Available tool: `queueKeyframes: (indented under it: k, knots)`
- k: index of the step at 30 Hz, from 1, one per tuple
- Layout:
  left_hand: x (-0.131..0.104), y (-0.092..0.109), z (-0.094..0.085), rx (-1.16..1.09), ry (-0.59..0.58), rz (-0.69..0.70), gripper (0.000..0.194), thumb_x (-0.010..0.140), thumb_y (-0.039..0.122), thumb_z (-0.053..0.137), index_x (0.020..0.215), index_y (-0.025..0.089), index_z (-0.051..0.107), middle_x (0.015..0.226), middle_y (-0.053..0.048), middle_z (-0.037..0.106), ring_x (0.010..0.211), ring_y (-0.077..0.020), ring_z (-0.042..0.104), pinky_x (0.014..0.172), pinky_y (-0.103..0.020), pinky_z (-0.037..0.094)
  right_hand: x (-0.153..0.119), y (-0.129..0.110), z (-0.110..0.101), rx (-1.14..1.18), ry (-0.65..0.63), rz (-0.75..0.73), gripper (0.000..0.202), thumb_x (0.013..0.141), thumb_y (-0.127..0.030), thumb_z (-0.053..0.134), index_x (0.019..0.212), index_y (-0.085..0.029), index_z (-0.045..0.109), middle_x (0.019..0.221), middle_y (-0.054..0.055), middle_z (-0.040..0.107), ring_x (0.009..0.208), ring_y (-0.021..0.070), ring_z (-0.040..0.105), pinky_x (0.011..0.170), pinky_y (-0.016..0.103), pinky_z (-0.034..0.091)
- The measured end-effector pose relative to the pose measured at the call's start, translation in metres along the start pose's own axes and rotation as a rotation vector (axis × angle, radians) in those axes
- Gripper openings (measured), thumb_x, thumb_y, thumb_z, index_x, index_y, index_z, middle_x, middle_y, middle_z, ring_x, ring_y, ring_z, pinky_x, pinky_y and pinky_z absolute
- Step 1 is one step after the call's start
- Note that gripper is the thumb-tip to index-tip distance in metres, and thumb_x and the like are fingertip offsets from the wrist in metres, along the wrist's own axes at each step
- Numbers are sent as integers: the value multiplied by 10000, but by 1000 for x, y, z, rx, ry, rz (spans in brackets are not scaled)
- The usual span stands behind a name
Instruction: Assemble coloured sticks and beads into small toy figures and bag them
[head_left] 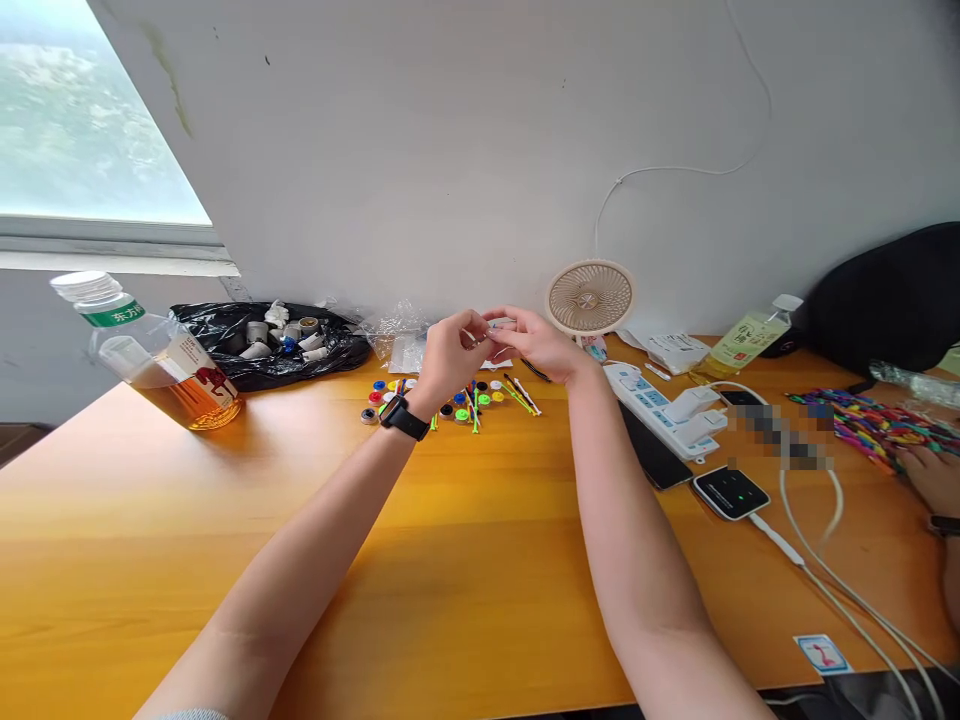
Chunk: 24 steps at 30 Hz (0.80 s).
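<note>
My left hand (454, 352) and my right hand (538, 342) meet at the fingertips above the far part of the wooden table (465, 560). Between them is a small whitish piece (501, 324), partly hidden by the fingers. Both hands are closed in a pinch; what the left fingertips grip is too small to name. Under and around the hands lie small round caps in several colours, such as a red cap (376, 398) and a green cap (461, 415). Thin coloured sticks (523, 393) lie beside them. A black watch (405, 418) is on my left wrist.
On the left stand a tea bottle (187, 385) and a black bag (330, 365) of grey and white parts. A fan (591, 298), power strip (660, 410), phone (652, 450), cables and tilted bottle (750, 340) are to the right. Another person's hand (934, 480) touches colourful strands (885, 425).
</note>
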<state>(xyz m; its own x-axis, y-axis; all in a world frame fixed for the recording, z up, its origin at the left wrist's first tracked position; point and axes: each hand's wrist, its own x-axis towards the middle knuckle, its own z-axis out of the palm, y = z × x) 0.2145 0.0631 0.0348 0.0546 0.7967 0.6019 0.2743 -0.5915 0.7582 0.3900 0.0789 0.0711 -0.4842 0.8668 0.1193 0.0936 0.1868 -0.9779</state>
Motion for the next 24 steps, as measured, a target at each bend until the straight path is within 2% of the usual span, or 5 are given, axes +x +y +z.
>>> queueKeyframes:
  k: [6,12,16,20,24]
  knots:
    - [1,1,-10,275,3,223,145,755,143,756,788,196,624,747,21,604,664,-130,505,621,-258,391,7,2,12,146,-4,73,333,774,-223,794,1089,-200,688,886,9,744,785,153,694,769,292,602]
    - [2,4,-13,324,-4,266,218,808,222,810,738,193,605,749,19,561,654,-127,476,607,-264,377,8,4,12,227,-105,116,174,759,-275,792,874,-173,710,825,15,691,750,144,651,741,275,588]
    - [3,7,-15,224,-61,249,194,838,303,832,828,184,679,806,0,641,661,-114,549,633,-258,458,5,3,5,249,-64,89,192,776,-283,827,875,-172,706,805,7,680,694,115,598,663,226,537]
    - [6,9,-19,-54,-169,160,223,904,325,770,1044,154,740,987,-71,754,810,-141,719,780,-274,595,1,2,-6,304,-7,57,235,790,-269,841,960,-171,712,798,6,687,699,116,612,682,230,538]
    - [7,9,-23,-124,-189,131,265,886,323,798,1063,131,748,951,-85,783,875,-179,763,860,-320,638,-1,1,-9,272,33,37,322,748,-212,849,1031,-169,701,822,20,717,716,128,631,721,256,552]
